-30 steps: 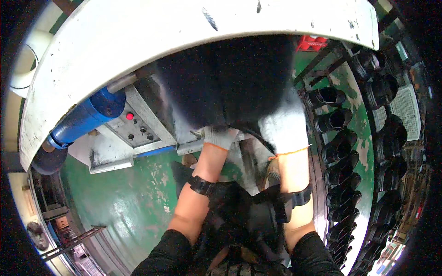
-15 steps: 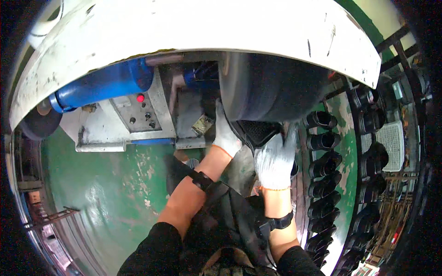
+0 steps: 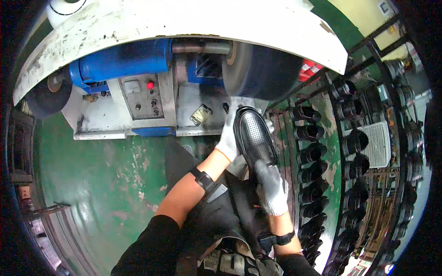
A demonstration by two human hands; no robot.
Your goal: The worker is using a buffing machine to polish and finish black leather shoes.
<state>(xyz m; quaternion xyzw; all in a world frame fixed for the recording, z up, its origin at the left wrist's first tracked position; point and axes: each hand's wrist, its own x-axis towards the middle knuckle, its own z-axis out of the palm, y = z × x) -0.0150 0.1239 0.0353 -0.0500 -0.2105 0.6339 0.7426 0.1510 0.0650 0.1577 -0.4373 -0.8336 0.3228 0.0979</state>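
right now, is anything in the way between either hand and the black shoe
Only the white gloves. The left hand holds the black shoe toward its toe; the right hand is at the heel end, its grip blurred. Nothing else visible stands between.

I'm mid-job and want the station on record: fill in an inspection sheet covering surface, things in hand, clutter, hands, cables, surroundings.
Surface: smudged grey metal ledge; green painted floor, worn in pale patches.
Things in hand: glossy black shoe with perforated upper, upper toward the camera.
Clutter: small yellowish block-like piece on the ledge; material unclear.
Hands: white-gloved left hand grips the shoe near the toe; white-gloved right hand, blurred, holds the heel end.
Cables: nothing seen.
Surroundings: large dark round wheel under white machine hood; blue cylindrical housing left; rows of dark shoes right.
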